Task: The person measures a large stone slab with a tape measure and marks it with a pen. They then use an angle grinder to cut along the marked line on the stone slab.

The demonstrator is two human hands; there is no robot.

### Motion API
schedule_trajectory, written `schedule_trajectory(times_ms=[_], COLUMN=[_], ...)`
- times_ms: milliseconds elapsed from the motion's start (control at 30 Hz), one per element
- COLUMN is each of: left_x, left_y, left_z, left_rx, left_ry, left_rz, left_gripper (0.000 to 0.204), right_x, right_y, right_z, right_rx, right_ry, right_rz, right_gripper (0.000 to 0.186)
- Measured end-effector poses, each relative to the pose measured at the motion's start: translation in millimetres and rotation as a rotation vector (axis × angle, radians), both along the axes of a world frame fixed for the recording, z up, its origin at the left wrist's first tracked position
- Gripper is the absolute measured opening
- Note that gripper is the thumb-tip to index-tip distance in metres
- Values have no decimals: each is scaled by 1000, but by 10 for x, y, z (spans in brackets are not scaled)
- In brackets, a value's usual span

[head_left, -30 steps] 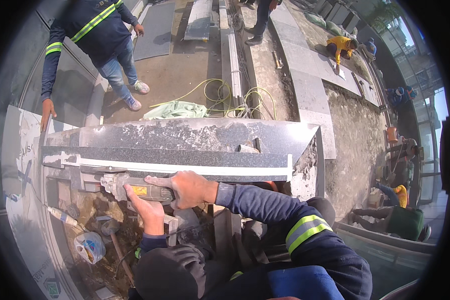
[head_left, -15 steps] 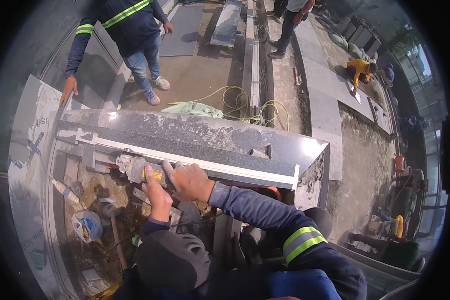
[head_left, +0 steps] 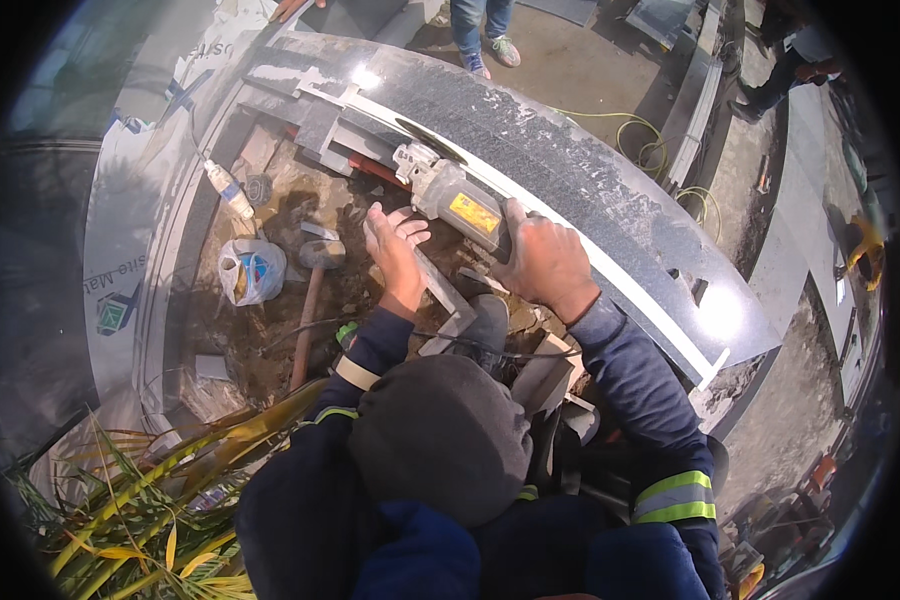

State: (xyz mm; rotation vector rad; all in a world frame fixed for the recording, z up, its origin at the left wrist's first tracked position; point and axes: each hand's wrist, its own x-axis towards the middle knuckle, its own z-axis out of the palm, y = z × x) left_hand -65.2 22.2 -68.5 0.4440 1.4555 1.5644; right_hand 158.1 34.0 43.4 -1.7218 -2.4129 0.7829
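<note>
My right hand (head_left: 550, 262) is wrapped round the rear end of an angle grinder (head_left: 452, 195) with a grey body and a yellow label. Its thin dark disc (head_left: 431, 141) stands edge-on beside a long white strip (head_left: 610, 285). That strip lies along a dark grey, dusty stone slab (head_left: 530, 150). Just below the grinder, my left hand (head_left: 397, 252) is off the tool, fingers spread and palm partly showing. Nothing shows in it.
A hammer (head_left: 315, 290), a white plastic bag (head_left: 250, 270) and a pale bottle (head_left: 228, 188) lie left of my hands. Palm fronds (head_left: 140, 510) fill the lower left. A person in jeans (head_left: 480, 25) stands beyond the slab; yellow-green hose (head_left: 635, 135) coils nearby.
My left hand has let go of the grinder and opened. The grinder has turned so its disc shows. The view has shifted, bringing palm fronds in at the lower left.
</note>
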Motion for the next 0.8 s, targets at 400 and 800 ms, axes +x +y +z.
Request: schedule_trajectory(times_ms=[400, 800], left_x=[-1225, -1227], left_y=[1752, 1828], left_z=[69, 17], left_rx=[-140, -185], left_ry=[127, -23], left_rz=[-293, -430], left_gripper=[50, 35], right_x=[43, 121], right_y=[-33, -158], right_z=[-44, 84], right_rx=[20, 40], right_ry=[17, -8], right_rz=[3, -29], right_gripper=[68, 59])
